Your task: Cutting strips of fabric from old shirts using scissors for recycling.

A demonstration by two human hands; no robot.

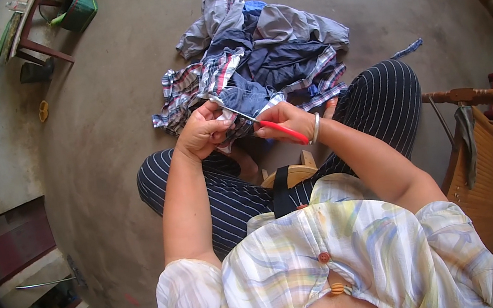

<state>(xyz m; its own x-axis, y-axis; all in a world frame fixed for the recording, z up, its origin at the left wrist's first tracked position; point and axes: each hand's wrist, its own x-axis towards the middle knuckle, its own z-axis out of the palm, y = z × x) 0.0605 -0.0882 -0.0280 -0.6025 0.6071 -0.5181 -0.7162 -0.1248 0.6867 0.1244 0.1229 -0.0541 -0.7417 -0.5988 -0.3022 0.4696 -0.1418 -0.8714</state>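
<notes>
My right hand (pixel 285 121) is closed round the red handles of a pair of scissors (pixel 284 130). The metal blades point up and left, reaching the cloth at my left hand (pixel 203 130). Pinched in my left fingers is the edge of a plaid and white cloth (pixel 227 115), partly hidden by the hand. Beyond both hands a heap of clothes (pixel 256 49) lies on the floor, with grey, navy, denim and checked pieces. Whether the blades are open or closed on the cloth is too small to tell.
My striped legs are bent either side of the heap, with a low wooden stool (pixel 294 176) beneath me. A cloth strip (pixel 406 49) lies beyond my right knee. A wooden chair (pixel 482 175) stands at right, a green bag (pixel 76 12) at far left.
</notes>
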